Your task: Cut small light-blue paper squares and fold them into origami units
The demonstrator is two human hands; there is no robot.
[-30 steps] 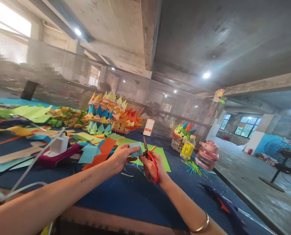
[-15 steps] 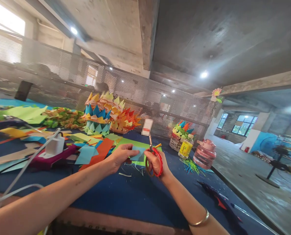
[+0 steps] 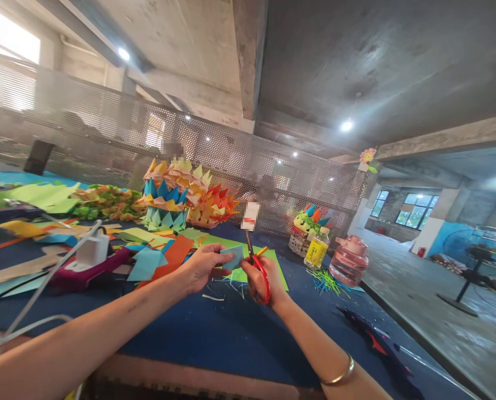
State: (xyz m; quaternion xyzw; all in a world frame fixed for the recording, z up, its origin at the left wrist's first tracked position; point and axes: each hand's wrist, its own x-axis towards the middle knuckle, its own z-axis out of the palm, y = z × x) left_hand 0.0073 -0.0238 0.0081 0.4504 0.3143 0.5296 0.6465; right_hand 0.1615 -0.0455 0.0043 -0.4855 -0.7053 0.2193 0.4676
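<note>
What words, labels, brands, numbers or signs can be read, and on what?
None can be read.
Yellow label on the bottle: print too small and blurred.
White item with a red band: pixelated.
Held blue paper and red-handled scissors: no lettering visible.

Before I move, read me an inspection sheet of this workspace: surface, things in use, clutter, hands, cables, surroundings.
Surface: blue tabletop, scattered with small paper clippings.
Things in use: light blue paper and red-handled scissors, both held above the table.
Clutter: coloured paper strips at left, including an orange strip; green and blue clippings beside a pink bottle; a dark tool at right.
Hands: left hand grips the paper; right hand holds the scissors. Blade contact with the paper: cannot tell.
Cables: white cable crosses in front of a purple power strip.
Surroundings: perforated screen behind the table; standing fan on the floor at right.
</note>
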